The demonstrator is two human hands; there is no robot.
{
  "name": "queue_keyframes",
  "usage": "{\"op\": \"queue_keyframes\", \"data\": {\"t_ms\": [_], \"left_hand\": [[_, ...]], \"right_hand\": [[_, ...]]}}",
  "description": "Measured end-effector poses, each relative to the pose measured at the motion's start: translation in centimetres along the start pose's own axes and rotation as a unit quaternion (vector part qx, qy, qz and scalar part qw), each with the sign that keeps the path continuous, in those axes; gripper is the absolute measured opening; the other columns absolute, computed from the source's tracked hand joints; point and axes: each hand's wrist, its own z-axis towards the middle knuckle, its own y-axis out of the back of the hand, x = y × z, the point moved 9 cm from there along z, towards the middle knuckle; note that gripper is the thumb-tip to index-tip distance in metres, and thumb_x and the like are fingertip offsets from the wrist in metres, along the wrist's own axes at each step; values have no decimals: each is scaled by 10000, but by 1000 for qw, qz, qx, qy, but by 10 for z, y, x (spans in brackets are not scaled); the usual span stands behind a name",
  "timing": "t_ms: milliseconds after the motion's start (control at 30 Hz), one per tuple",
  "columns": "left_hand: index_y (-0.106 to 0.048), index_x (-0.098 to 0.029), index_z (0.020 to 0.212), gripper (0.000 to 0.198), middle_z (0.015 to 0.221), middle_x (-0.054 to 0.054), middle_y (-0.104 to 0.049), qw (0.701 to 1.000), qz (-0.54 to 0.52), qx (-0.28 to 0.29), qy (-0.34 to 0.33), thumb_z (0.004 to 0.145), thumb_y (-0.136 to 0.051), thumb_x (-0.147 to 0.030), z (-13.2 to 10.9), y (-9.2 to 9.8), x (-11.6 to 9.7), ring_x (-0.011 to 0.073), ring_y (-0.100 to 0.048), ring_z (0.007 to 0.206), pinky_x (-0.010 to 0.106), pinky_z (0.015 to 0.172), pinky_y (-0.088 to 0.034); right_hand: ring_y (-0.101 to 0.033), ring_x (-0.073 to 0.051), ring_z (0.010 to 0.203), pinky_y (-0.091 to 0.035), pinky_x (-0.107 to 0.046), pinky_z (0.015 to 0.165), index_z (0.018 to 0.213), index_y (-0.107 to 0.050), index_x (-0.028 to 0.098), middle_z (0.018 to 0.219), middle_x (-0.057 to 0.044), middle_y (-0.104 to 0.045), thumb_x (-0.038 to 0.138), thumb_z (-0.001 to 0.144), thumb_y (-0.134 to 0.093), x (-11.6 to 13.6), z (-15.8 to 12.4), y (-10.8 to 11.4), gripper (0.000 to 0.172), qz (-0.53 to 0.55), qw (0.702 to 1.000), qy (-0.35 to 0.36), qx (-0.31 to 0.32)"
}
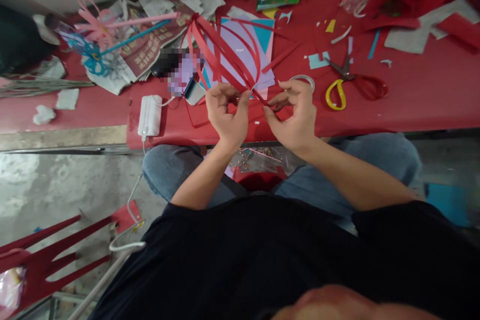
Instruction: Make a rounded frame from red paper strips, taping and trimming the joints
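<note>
Red paper strips (225, 45) fan up in long bowed loops from the hands toward twelve o'clock, over the near edge of the red counter (420, 100) and above a purple sheet (243, 52) lying flat there. They are narrow, evenly cut, and gathered at a knot-like bunch at the far end. I judge them very light and limp, quick to crease or tear and apt to spring apart, so the safest hold is low down where the ends converge, pinched flat rather than squeezed.

The left hand (227, 112) has its grip closed, thumb against fingertips, on the lower ends. The right hand (296, 115) seems to pinch a single strip end the same way, though its fingertips partly hide the contact.

Yellow-and-red scissors (352, 85) lie at two o'clock from the right hand, and a white power bank (150, 115) lies at nine o'clock from the left.
</note>
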Motion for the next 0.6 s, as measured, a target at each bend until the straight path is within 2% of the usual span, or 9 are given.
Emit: {"op": "queue_keyframes", "data": {"t_ms": [200, 433, 600], "left_hand": [[-535, -296, 1251, 505, 929, -44, -598, 999, 12, 13, 28, 1002, -824, -628, -1, 1, 7, 106, -644, 808, 264, 737, -512], [-474, -323, 1285, 540, 934, -36, -583, 998, 38, 22, 54, 1023, -748, -707, 0, 1, 19, 135, -670, 836, 320, 820, -571], [-474, -328, 1349, 512, 959, -23, -622, 997, 71, 26, 33, 1071, -663, -714, 0, -1, 14, 138, -704, 867, 332, 853, -610]], "right_hand": [[-764, -215, 783, -677, -579, 968, 1471, -535, 327, 1005, 15, -774, 514, 1044, -762, -3, 0, -1, 519, -8, 1000, -6, -1], [-769, -231, 779, -655, -645, 1024, 1481, -534, 335, 1008, 9, -770, 573, 1029, -769, -11, -3, -4, 563, -1, 1000, -19, 3], [-772, -234, 782, -668, -634, 999, 1474, -531, 328, 1009, 5, -783, 594, 1032, -753, -12, -4, -5, 562, -16, 1000, -21, 6]]}}
